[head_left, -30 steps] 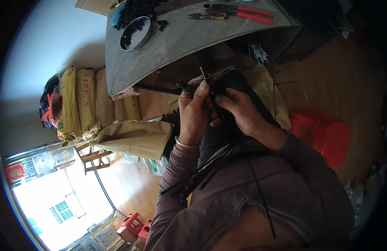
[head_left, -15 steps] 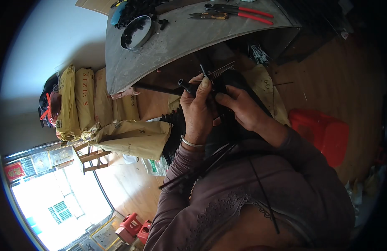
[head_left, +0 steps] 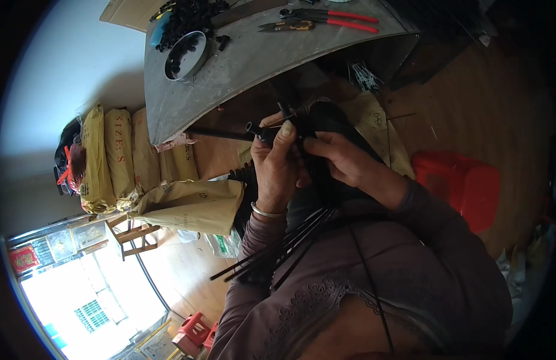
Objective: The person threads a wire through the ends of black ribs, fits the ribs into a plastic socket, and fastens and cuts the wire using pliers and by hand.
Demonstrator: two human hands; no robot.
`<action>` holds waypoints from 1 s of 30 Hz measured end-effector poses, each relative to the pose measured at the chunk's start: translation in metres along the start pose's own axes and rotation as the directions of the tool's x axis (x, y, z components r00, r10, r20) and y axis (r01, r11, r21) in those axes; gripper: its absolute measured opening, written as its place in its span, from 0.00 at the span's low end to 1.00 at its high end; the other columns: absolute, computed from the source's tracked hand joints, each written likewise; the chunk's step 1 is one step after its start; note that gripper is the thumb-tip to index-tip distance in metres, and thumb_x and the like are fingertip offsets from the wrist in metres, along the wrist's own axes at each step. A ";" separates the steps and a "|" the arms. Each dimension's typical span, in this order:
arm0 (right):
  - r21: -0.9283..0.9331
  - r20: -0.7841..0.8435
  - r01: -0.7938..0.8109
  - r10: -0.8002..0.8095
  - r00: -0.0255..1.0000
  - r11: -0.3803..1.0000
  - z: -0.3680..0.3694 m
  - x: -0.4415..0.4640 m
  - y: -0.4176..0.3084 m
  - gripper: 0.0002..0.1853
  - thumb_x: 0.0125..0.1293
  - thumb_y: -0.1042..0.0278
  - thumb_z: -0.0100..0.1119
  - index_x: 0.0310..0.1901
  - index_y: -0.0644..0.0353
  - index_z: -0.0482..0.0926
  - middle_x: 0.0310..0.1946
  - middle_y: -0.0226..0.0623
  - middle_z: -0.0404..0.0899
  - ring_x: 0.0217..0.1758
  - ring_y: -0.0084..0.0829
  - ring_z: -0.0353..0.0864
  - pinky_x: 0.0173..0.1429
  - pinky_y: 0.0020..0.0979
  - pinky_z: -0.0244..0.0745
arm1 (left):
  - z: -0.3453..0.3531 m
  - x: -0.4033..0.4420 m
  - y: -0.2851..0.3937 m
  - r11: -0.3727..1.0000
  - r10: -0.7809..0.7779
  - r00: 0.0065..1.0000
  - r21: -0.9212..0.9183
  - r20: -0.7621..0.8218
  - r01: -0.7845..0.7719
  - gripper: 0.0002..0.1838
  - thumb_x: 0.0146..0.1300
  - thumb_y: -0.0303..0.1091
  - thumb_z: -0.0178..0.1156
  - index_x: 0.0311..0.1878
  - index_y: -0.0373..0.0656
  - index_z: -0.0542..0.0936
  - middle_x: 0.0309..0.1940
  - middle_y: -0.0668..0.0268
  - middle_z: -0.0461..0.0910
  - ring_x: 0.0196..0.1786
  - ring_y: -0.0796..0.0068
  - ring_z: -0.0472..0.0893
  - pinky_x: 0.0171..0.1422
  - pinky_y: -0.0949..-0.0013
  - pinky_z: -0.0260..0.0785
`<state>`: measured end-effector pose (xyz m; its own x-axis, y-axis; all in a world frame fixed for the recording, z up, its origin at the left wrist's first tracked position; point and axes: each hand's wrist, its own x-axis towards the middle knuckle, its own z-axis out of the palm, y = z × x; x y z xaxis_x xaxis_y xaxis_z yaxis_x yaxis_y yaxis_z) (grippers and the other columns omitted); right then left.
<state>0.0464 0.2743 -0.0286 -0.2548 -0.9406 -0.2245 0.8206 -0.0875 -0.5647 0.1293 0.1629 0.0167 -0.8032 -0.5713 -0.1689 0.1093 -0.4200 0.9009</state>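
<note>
My left hand, with a bangle at the wrist, is closed around a black tubular piece with a round open end. Its thumb presses near a short dark stem pointing up. My right hand is closed against the same dark assembly, thumb and fingers together; what exactly they pinch is hidden. Thin black rods fan from below the hands across my left forearm and chest. The assembly resembles an umbrella frame, but its dark parts blend with my dark trousers.
A grey table ahead holds a round metal dish, black fittings, snips and red-handled pliers. Left stand sacks and a wooden stool. A red plastic stool is at right; metal rods lie beyond.
Both hands have shifted slightly left with the view. The rods over my left forearm have swung down and spread wider. Thin wires sticking out beyond the hands show less clearly.
</note>
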 end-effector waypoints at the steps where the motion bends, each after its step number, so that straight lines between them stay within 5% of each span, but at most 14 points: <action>1: -0.040 0.013 0.017 -0.016 1.000 0.999 0.002 -0.002 -0.004 0.12 0.72 0.64 0.49 0.47 0.65 0.74 0.36 0.35 0.79 0.35 0.28 0.82 0.41 0.27 0.80 | -0.003 0.002 0.001 1.000 0.002 1.000 0.019 0.025 -0.002 0.14 0.66 0.36 0.59 0.49 0.39 0.77 0.22 0.71 0.74 0.16 0.85 0.70 0.17 0.79 0.63; 3: -0.076 0.020 0.022 -0.021 1.000 0.997 0.004 -0.006 -0.004 0.11 0.71 0.66 0.50 0.46 0.64 0.74 0.36 0.35 0.79 0.34 0.27 0.81 0.41 0.27 0.80 | 0.000 0.001 0.011 0.996 0.023 0.998 0.087 0.050 -0.027 0.14 0.66 0.35 0.59 0.49 0.38 0.76 0.22 0.70 0.75 0.16 0.84 0.71 0.17 0.79 0.64; 5: -0.542 -0.003 0.288 -0.345 0.939 0.789 0.007 -0.003 -0.005 0.08 0.70 0.68 0.53 0.45 0.64 0.74 0.35 0.34 0.78 0.33 0.25 0.80 0.39 0.27 0.79 | 0.001 0.002 0.015 0.986 0.054 0.995 0.150 0.084 -0.066 0.14 0.66 0.35 0.59 0.50 0.37 0.76 0.23 0.69 0.77 0.17 0.83 0.73 0.18 0.79 0.65; 8: -0.337 -0.075 0.321 -0.365 0.928 0.885 0.024 -0.006 -0.010 0.08 0.69 0.70 0.55 0.45 0.64 0.73 0.34 0.34 0.77 0.32 0.23 0.78 0.39 0.27 0.78 | -0.001 0.001 0.013 0.986 0.101 0.991 0.127 0.087 -0.111 0.14 0.66 0.33 0.59 0.50 0.35 0.76 0.25 0.66 0.79 0.17 0.81 0.74 0.18 0.78 0.65; 10: -0.349 -0.047 0.333 -0.371 0.928 0.876 0.026 -0.008 -0.011 0.09 0.69 0.69 0.54 0.46 0.64 0.72 0.34 0.34 0.77 0.32 0.24 0.79 0.39 0.28 0.78 | 0.001 -0.002 0.020 0.975 0.038 0.995 0.214 0.092 -0.057 0.14 0.66 0.32 0.59 0.50 0.35 0.76 0.26 0.66 0.79 0.18 0.81 0.74 0.18 0.78 0.66; 15: -0.409 -0.033 0.302 -0.345 0.938 0.861 0.022 -0.006 -0.014 0.11 0.69 0.67 0.54 0.47 0.64 0.72 0.34 0.34 0.77 0.32 0.25 0.79 0.39 0.29 0.78 | -0.004 0.002 0.020 0.995 0.009 0.987 0.101 0.163 -0.026 0.14 0.64 0.30 0.60 0.51 0.34 0.76 0.27 0.65 0.79 0.18 0.78 0.75 0.18 0.77 0.66; 20: -0.229 -0.001 0.207 -0.213 0.977 0.951 0.022 -0.006 -0.015 0.13 0.70 0.64 0.54 0.48 0.65 0.72 0.34 0.34 0.77 0.32 0.26 0.80 0.40 0.28 0.77 | -0.004 0.002 0.022 0.997 -0.002 0.987 0.077 0.163 -0.011 0.14 0.63 0.30 0.61 0.50 0.34 0.76 0.26 0.65 0.79 0.17 0.78 0.75 0.19 0.77 0.66; 23: -0.352 -0.026 0.242 -0.268 0.963 0.904 0.024 -0.009 -0.012 0.12 0.70 0.64 0.54 0.48 0.65 0.73 0.35 0.35 0.77 0.31 0.26 0.80 0.39 0.27 0.77 | -0.014 0.002 0.010 0.999 0.006 0.985 0.047 0.170 -0.014 0.14 0.63 0.31 0.61 0.49 0.35 0.77 0.24 0.66 0.78 0.17 0.78 0.74 0.18 0.77 0.66; 30: -0.293 -0.018 0.262 -0.279 0.960 0.920 0.023 -0.008 -0.012 0.12 0.70 0.65 0.54 0.48 0.65 0.73 0.35 0.34 0.77 0.31 0.26 0.79 0.39 0.26 0.77 | -0.006 -0.004 0.012 1.000 -0.001 0.992 0.031 0.126 -0.003 0.13 0.63 0.31 0.61 0.48 0.35 0.77 0.22 0.67 0.76 0.18 0.80 0.74 0.17 0.77 0.65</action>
<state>0.0507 0.2752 -0.0019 -0.4830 -0.8726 -0.0727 0.5384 -0.2304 -0.8106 0.1374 0.1563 0.0257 -0.8708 -0.4772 -0.1181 0.0932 -0.3962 0.9134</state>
